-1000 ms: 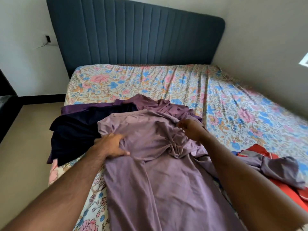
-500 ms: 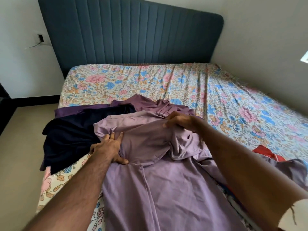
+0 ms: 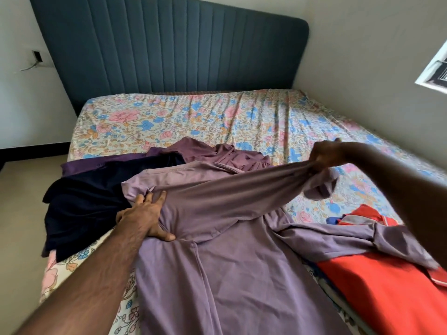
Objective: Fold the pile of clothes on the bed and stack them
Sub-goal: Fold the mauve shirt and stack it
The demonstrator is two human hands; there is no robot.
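A long mauve garment (image 3: 232,267) lies spread down the near part of the bed (image 3: 217,117). My left hand (image 3: 145,213) presses flat on its left shoulder area, fingers spread. My right hand (image 3: 325,157) grips one sleeve of the mauve garment near its cuff and holds it stretched out to the right, above the sheet. The other sleeve lies over a red garment (image 3: 387,286) at the right. A dark navy garment (image 3: 82,201) and a darker purple garment (image 3: 208,151) lie bunched at the left and behind.
The bed has a floral sheet and a blue padded headboard (image 3: 169,44). Walls run along the right side and behind. Floor (image 3: 21,226) lies off the bed's left edge. A window corner (image 3: 435,71) shows at the upper right.
My right hand has drawn the sleeve out from the garment's chest to the right and pulled it taut. My left hand stays pressed on the shoulder area.
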